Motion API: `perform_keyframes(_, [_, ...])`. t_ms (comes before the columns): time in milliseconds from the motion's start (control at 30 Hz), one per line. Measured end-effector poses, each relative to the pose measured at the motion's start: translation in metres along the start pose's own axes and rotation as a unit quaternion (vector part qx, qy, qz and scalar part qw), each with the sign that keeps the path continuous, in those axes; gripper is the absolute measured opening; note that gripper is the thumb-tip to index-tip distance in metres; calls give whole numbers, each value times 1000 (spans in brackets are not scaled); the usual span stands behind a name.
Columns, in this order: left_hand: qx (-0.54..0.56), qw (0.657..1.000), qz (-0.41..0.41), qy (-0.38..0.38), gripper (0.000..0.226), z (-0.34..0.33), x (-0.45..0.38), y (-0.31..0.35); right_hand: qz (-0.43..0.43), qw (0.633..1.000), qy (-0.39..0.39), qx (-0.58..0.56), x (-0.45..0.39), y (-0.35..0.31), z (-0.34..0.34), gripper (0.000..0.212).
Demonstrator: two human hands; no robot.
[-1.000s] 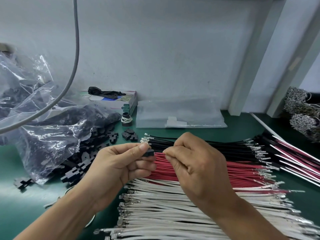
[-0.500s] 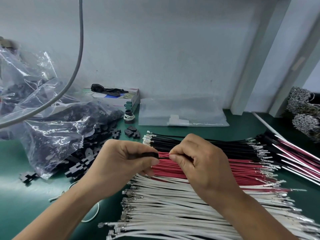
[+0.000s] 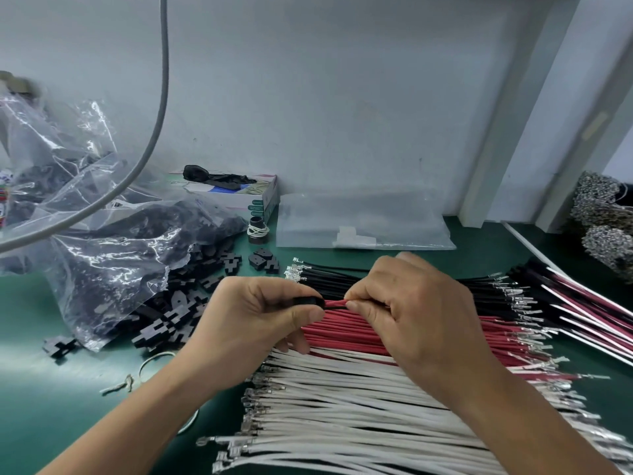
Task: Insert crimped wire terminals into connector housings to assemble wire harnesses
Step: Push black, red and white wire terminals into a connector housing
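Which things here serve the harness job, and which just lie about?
Job: left hand pinching black plastic housing; right hand feeding black wire; red wire row.
Lying about: white cardboard box; clear flat bag.

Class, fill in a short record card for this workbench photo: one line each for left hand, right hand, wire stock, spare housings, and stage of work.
left hand: pinching a small black plastic connector housing
right hand: pinching a thin black wire at the housing's opening
wire stock: black wires, red wires, white wires in rows on the green mat
spare housings: loose black pieces spilling from a clear plastic bag
stage: wire meeting housing; seating cannot be told
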State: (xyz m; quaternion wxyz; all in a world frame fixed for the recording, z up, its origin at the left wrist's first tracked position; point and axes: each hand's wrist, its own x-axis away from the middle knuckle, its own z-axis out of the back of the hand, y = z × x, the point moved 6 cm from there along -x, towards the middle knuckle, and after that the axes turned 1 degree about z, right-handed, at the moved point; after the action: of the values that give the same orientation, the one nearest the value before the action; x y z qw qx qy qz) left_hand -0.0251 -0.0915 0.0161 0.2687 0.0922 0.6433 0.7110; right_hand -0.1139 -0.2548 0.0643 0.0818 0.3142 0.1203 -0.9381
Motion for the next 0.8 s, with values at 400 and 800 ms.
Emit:
perform_keyframes(400, [40,997,39,44,25,14,-5,-14,2,968,-227,-110,16,-40,-38,14])
perform_keyframes(800, [61,996,40,42,23,13,-6,-15,-37,962,-249,-103,18,-39,-41,8])
